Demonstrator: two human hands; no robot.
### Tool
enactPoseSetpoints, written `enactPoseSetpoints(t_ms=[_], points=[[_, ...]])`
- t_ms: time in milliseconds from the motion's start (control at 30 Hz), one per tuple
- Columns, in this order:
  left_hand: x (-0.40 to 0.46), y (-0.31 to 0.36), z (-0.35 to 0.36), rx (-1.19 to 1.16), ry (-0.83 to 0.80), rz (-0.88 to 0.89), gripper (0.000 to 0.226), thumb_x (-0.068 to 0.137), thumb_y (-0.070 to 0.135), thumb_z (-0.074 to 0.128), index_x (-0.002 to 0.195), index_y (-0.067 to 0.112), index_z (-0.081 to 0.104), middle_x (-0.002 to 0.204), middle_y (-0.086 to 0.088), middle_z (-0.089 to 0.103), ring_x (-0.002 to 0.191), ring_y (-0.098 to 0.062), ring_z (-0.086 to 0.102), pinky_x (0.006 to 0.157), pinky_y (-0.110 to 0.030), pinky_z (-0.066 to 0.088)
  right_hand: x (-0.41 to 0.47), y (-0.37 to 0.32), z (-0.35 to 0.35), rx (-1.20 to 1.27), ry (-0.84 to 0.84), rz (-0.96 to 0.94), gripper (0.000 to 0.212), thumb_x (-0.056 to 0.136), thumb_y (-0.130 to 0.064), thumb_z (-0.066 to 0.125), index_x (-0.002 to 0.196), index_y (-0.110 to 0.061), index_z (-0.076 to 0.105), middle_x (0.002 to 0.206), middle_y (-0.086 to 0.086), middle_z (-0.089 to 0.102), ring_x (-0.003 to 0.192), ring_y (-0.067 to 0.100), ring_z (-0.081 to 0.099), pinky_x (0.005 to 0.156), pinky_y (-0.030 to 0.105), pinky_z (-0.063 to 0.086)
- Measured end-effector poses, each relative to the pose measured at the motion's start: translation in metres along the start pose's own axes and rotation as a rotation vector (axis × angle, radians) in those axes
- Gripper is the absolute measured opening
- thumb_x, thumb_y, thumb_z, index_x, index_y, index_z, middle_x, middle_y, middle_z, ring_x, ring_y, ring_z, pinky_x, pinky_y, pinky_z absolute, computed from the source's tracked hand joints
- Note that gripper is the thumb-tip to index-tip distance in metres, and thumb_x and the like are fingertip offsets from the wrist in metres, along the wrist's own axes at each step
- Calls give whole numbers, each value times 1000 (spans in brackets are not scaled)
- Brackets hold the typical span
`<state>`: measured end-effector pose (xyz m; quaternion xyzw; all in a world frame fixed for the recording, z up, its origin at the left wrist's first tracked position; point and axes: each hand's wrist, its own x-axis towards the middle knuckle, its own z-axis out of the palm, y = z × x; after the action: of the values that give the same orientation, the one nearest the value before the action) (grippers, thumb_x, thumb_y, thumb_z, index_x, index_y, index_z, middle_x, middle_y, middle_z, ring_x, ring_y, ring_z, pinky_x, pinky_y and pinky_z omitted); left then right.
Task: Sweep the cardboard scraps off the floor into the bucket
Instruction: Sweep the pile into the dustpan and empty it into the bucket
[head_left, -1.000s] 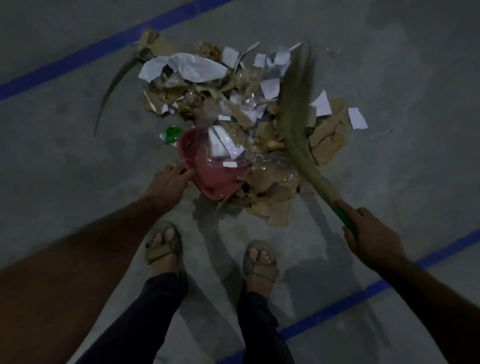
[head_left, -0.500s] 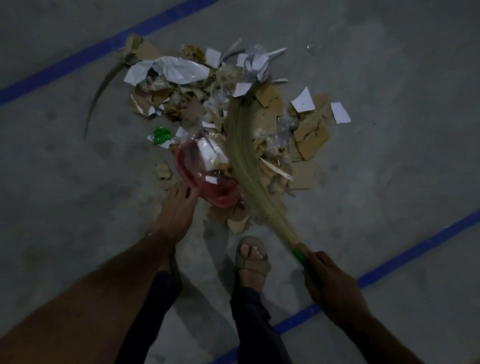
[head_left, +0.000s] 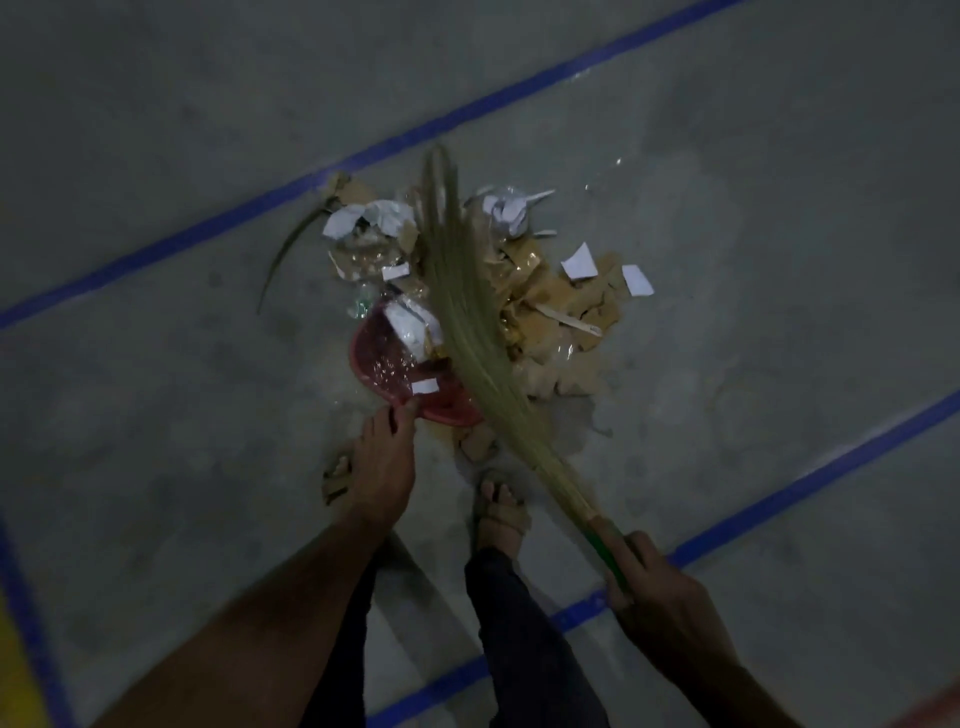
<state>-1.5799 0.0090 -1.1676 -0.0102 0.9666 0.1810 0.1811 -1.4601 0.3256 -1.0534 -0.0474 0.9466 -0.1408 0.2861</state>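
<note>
A heap of brown cardboard scraps (head_left: 558, 306) mixed with white paper bits and clear plastic lies on the grey floor. A red bucket (head_left: 384, 364) lies tipped toward the heap, with some paper and plastic inside its mouth. My left hand (head_left: 382, 467) grips the bucket's near rim. My right hand (head_left: 654, 587) is shut on the green handle of a straw broom (head_left: 462, 312). The bristles stretch up across the bucket's right edge and the middle of the heap.
Blue tape lines (head_left: 467, 111) cross the concrete floor beyond the heap and near my feet. My sandalled feet (head_left: 501, 512) stand just below the bucket. A long dry leaf (head_left: 288, 254) curves at the heap's left. A yellow marking (head_left: 15, 670) is at the lower left.
The broom has swung from the heap's right side leftwards across the scraps to the bucket. The view has pulled back. My left hand has stayed on the bucket's rim.
</note>
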Motion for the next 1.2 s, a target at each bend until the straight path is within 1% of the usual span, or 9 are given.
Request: enactPoseSetpoints(t_ms=[100,200,333,500,600,733,900,1033,1200], points=[[-33,31,-52,-192,18,-131,35,104,22,39,138,23,48,129,-14,56,116,-36,54,97,-54,49,-43,-13,-35,11,-27,34,102,70,-24,80,155,-37,26,87,-8,46,46,6,30,35,16,16],[-67,54,-92,-221,63,-135,34,104,36,31,132,26,49,127,-12,58,116,-36,55,97,-57,48,-86,-24,-60,32,-37,59,107,75,-26,79,156,-43,12,89,-8,45,48,7,30,38,19,20],[-117,70,-133,-63,171,30,43,97,6,53,138,18,46,105,-11,54,93,-28,53,77,-42,49,-142,-46,-78,39,50,73,104,81,-27,73,155,-48,3,92,-8,44,49,8,35,34,19,12],[-177,69,-178,23,272,63,46,95,4,56,139,15,47,104,-13,52,91,-31,52,74,-47,49,-211,-89,-79,42,149,52,88,99,-35,48,144,-59,-24,113,-2,51,70,17,57,51,28,41],[-217,59,-205,42,300,119,48,94,5,56,140,15,47,101,-14,52,89,-33,52,70,-46,49,-253,-121,-73,53,217,52,78,103,-38,41,146,-57,-20,123,-1,48,76,19,59,56,31,44],[-280,46,-240,101,330,174,57,88,-1,58,141,14,47,101,-14,52,88,-34,54,68,-46,49,-321,-164,-60,-2,330,87,80,103,-37,42,148,-52,-21,107,0,48,64,18,51,53,36,52],[-357,44,-270,104,345,280,58,83,-7,58,136,14,46,100,-14,52,87,-34,54,68,-45,49,-408,-199,-44,-35,397,122,80,101,-39,40,147,-51,-25,109,1,46,62,18,52,52,35,51],[-407,63,-273,116,321,375,52,88,-7,54,135,15,46,105,-13,52,90,-31,52,70,-44,50,-481,-209,-24,-58,457,222,79,98,-36,47,154,-48,-8,110,4,54,59,20,55,47,33,49],[-472,111,-252,131,286,537,46,84,-1,53,128,13,50,103,-14,52,90,-33,51,67,-44,48,-579,-201,7,-52,540,321,86,82,-36,66,156,-40,22,87,-3,54,43,12,44,39,23,25]])
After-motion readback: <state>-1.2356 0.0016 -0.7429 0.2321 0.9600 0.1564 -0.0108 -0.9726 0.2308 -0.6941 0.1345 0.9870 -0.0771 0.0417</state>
